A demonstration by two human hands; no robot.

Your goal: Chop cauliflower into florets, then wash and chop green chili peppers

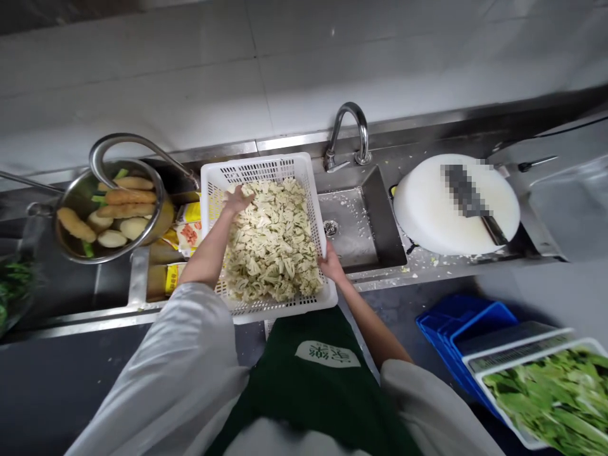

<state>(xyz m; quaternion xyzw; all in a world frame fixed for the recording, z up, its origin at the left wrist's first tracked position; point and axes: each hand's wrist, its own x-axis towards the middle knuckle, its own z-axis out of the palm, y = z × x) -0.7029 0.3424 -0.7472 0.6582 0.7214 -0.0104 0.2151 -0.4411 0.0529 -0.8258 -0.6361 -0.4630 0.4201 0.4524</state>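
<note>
Looking down from the head view, we found the white basket (212,183) straight in front of us, spanning the left part of the sink (355,250), its near end jutting past the front edge of the steel table (380,278). Our right hand (331,261) was closed on the basket's right side near the rim. Our left hand (239,201) reached over the opposite rim and lay on the cut cauliflower (270,240), fingers loosely curved; we could not tell whether they held any pieces. To do this step well, we judged, that right grip needed to be firm, since the overhanging end looked likely to dip, and the left hand needed to spread the florets gently rather than press, so none spilled over the low near wall.

The cauliflower covered most of the basket floor, reaching close to the near end. Left of it, a steel pot (167,212) held long orange-brown vegetables (130,210) and pale rounded pieces (113,239), with yellow packets (190,231) lying between pot and basket. White scraps dotted the sink. At lower right, a white crate (494,405) brimmed with green leaves (565,396) beside stacked blue crates (456,323).
</note>
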